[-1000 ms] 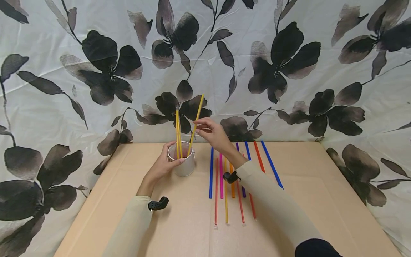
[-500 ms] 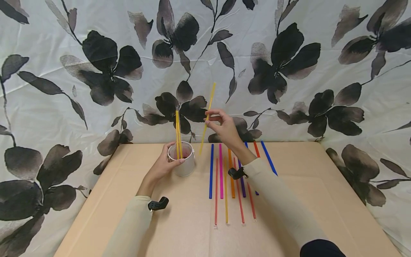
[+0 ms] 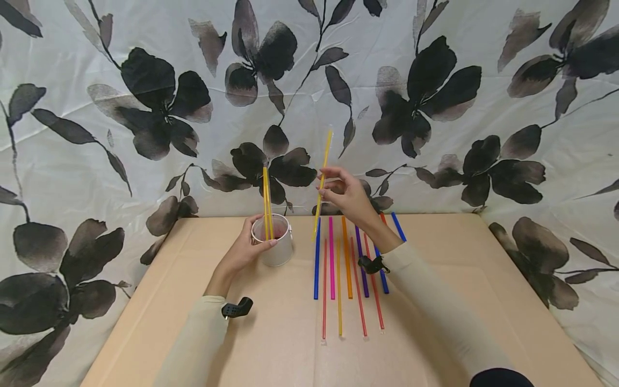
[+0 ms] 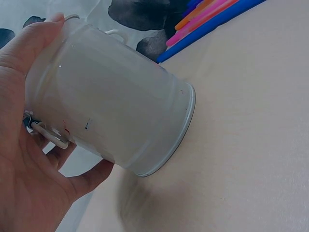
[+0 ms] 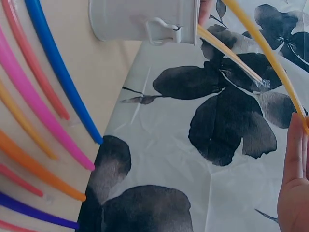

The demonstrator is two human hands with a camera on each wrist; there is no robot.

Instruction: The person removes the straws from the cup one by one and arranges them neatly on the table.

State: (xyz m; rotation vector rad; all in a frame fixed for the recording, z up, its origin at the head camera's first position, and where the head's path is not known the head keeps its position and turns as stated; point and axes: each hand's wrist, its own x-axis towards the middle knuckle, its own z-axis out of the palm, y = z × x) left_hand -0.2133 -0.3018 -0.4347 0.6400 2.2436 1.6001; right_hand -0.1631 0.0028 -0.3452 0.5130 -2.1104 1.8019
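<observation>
My left hand (image 3: 244,246) grips a small white metal pail (image 3: 279,253) by its left side, thumb at the front rim. In the left wrist view the pail (image 4: 111,101) shows small red and dark marks on its wall. A few thin yellow straws (image 3: 266,196) stand upright in the pail, leaning together. My right hand (image 3: 345,193) pinches another thin yellow straw (image 3: 326,149) between thumb and fingers, right of the pail and above the table's back edge. In the right wrist view this straw (image 5: 265,46) crosses the upper right corner, apart from the pail.
Right of the pail, straws lie in a row on the tan table (image 3: 285,333): thick blue (image 3: 317,269), pink (image 3: 332,269) and orange (image 3: 347,269) ones, with thin red (image 3: 324,306) and yellow ones between. My right forearm covers some. A floral cloth (image 3: 338,107) hangs behind.
My right hand has lifted the yellow straw out of the pail and carried it right, toward the row. The left hand still holds the pail in the same place.
</observation>
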